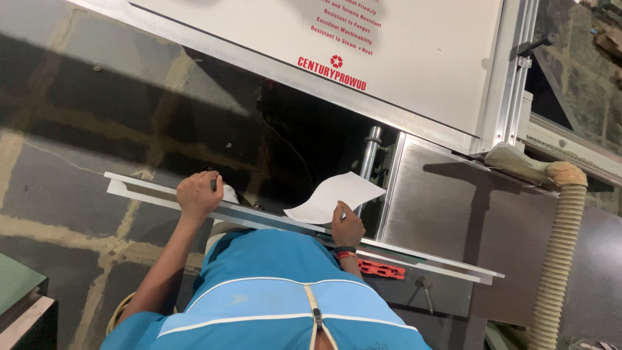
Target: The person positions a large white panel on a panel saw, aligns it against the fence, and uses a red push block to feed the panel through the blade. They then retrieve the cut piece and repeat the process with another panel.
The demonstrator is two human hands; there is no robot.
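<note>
Strips point(272, 219) were the worry here: you had long white ones lying flat, stacked and running from your left out past your right, across the front of the machine point(447, 194). Your left hand point(198, 194) pressed down on top of them near their left end, fingers curled, with what looked like a dark pen tucked in; whether it truly gripped that pen I could not tell. Your right hand point(347, 227) pinched a white sheet point(334, 196) by its lower edge, thumb against fingers, the sheet curling up loose above the strips. To my eye the stack was the weak point: you held it at one spot only, and its far right end point(483, 275) hung beyond the steel front, so a shove from your elbow or a lift of the left hand could have let it pivot and slide off. The sheet, held by one edge, could have flopped or slipped from your fingers into the dark gap behind. The ribbed hose point(558, 259) stood well apart on your right, and the big white panel point(421, 58) leaned above, clear of both hands.
</note>
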